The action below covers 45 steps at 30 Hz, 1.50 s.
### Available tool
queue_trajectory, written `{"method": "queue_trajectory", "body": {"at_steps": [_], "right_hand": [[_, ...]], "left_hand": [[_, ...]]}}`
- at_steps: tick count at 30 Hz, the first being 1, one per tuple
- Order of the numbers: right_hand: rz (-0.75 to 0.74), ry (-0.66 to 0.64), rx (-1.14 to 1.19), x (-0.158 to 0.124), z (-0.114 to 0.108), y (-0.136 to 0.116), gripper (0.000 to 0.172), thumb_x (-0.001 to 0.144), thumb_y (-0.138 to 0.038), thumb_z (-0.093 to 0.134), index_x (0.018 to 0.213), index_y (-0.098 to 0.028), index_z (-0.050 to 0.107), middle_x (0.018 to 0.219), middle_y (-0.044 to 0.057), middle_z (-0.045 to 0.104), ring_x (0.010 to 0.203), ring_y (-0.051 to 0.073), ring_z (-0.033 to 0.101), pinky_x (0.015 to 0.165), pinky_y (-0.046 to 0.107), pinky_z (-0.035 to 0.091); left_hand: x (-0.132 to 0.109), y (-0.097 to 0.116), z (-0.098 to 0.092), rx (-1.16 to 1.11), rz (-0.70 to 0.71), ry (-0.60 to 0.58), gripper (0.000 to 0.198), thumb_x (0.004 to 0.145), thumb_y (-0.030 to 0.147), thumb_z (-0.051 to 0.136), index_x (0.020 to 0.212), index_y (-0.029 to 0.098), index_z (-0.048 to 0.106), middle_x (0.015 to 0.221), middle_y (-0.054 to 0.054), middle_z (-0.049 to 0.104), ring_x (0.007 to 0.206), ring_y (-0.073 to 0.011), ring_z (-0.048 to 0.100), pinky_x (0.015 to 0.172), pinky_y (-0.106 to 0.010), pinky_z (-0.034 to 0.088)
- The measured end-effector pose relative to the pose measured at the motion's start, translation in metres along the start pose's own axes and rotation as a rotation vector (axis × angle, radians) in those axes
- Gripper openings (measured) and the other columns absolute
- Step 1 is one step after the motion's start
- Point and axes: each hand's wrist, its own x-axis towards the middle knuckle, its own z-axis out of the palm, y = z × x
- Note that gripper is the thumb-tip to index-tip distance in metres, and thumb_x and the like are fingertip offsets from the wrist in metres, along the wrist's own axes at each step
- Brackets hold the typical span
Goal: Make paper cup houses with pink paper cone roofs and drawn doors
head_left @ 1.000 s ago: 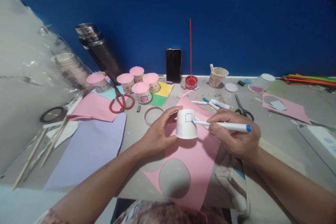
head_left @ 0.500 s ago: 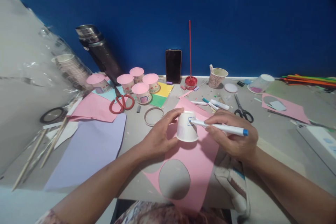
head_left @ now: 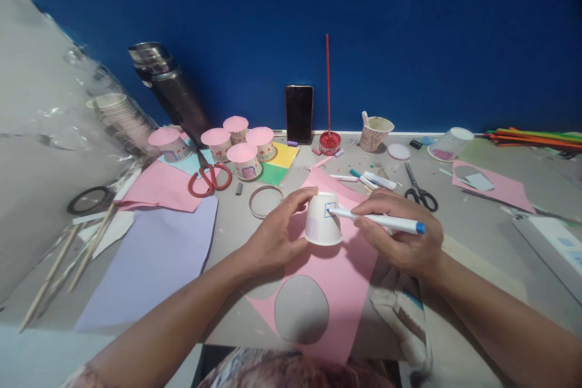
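My left hand (head_left: 277,227) grips a white paper cup (head_left: 321,227), turned upside down, with thumb and fingers around its left side. A small blue square is drawn on the cup's side, and a pale purple patch shows lower left of it. Between the fingers of my right hand (head_left: 402,236) is a white felt-tip pen (head_left: 386,221) with a blue end; its tip meets the cup at the blue square. Beneath both hands lies pink paper (head_left: 345,315) with a round hole cut in it.
Several decorated cups with pink paper tops (head_left: 245,160) stand back left, beside red-handled scissors (head_left: 210,180) and a dark flask (head_left: 175,97). A phone (head_left: 299,114) leans on the blue wall. Black scissors (head_left: 421,191) lie right; lilac paper (head_left: 159,260) lies left.
The pen and my right hand have shifted very slightly left. My left hand keeps its hold on the cup, and the drawn square looks nearly the same.
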Motion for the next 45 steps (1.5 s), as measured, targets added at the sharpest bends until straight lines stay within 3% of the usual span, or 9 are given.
{"method": "queue_trajectory", "body": {"at_steps": [6,15,27,45], "right_hand": [[0.062,0.049,-0.084,-0.0041,-0.0015,0.0002,0.015,0.088,-0.010,0.068,0.086,-0.025,0.070,0.071,0.000,0.076,0.059,0.018,0.070,0.057,0.031,0.053],[0.124,0.075,-0.055,-0.0057,-0.0022,0.0005,0.013,0.089,-0.012,0.069,0.088,-0.025,0.072,0.073,0.000,0.076,0.061,0.018,0.070,0.059,0.032,0.056],[0.069,0.055,-0.095,-0.0025,-0.0019,-0.0003,0.013,0.089,-0.012,0.069,0.086,-0.024,0.074,0.073,0.002,0.078,0.062,0.021,0.073,0.060,0.033,0.057],[0.045,-0.041,0.048,-0.0009,-0.0029,-0.0006,0.017,0.086,-0.008,0.065,0.084,-0.023,0.073,0.067,0.000,0.073,0.053,0.016,0.061,0.055,0.032,0.050]], "left_hand": [[-0.0004,-0.0017,-0.0026,-0.073,-0.029,0.002,0.079,0.078,0.007,0.071,0.151,0.028,0.048,0.155,-0.010,0.056,0.141,-0.0295,0.057,0.122,-0.048,0.046],[-0.0013,-0.0028,-0.0027,-0.060,-0.046,-0.012,0.076,0.082,0.014,0.074,0.151,0.029,0.048,0.156,-0.009,0.055,0.142,-0.0294,0.056,0.123,-0.049,0.045],[-0.0009,-0.0013,-0.0027,-0.023,-0.032,-0.034,0.078,0.080,0.010,0.072,0.152,0.029,0.047,0.158,-0.009,0.054,0.142,-0.0292,0.056,0.122,-0.047,0.046],[0.0004,0.0020,-0.0028,-0.009,-0.037,-0.025,0.073,0.083,0.015,0.073,0.151,0.027,0.048,0.156,-0.010,0.056,0.142,-0.0289,0.057,0.121,-0.048,0.046]]}}
